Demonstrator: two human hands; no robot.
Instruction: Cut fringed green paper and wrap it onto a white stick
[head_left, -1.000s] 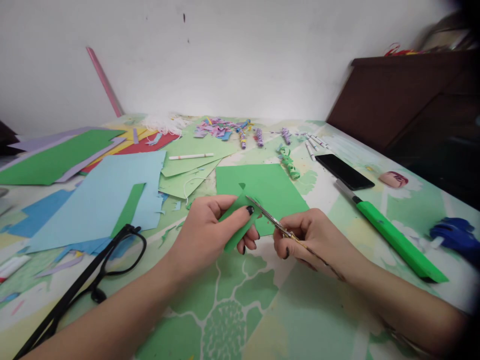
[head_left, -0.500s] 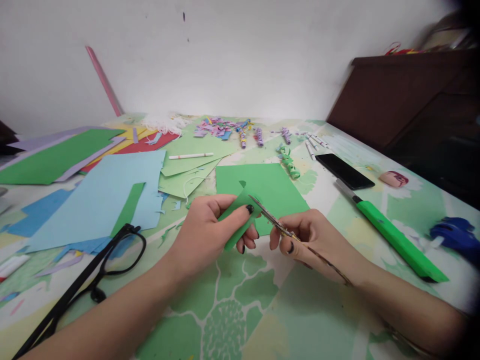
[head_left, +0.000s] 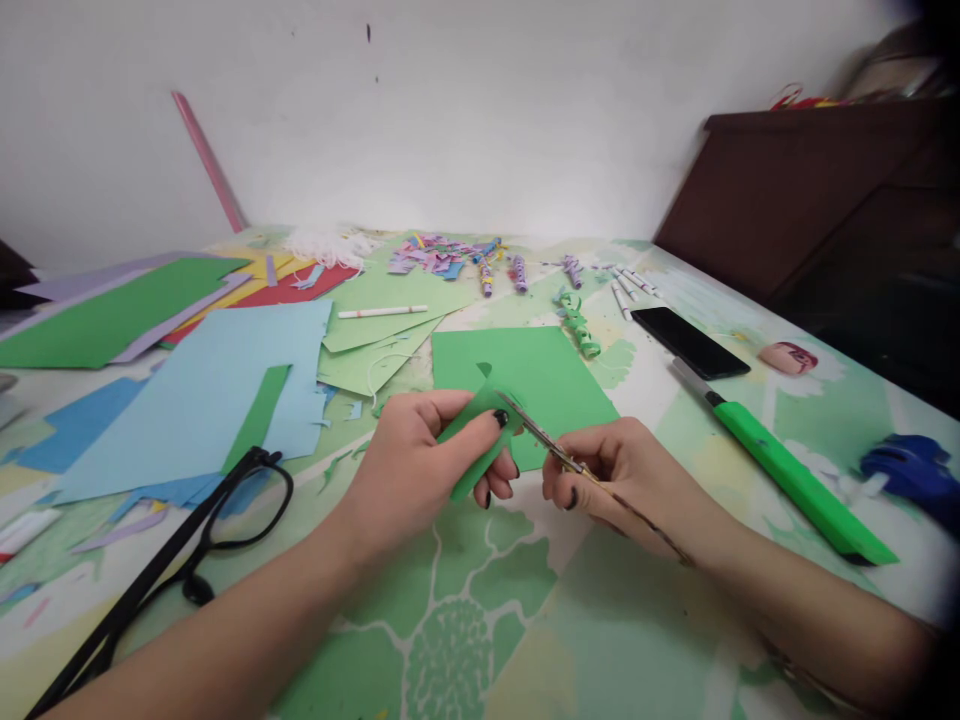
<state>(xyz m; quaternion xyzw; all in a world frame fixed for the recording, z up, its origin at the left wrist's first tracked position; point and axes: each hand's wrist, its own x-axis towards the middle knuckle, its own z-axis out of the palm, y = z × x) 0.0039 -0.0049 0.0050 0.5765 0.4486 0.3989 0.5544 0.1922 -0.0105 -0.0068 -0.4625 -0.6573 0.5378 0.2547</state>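
Between the thumb and fingers of my left hand is a small piece of green paper, held tilted above the table. My right hand grips a pair of scissors, its fingers closed round the handles. The blades point up and left, their tips at the paper's upper right edge, close to my left thumb. Behind both hands a larger green sheet lies flat on the table, partly covered by them. A curly green paper strip rests just beyond that sheet.
At left lie a light blue sheet, a narrow green strip and black glasses. On the right are a phone, a green utility knife with its blade out, and an eraser. Paper scraps lie near the wall.
The fingers of my right hand have closed a little on the scissors, and the handles have come slightly nearer together. My left hand and the paper have barely moved.
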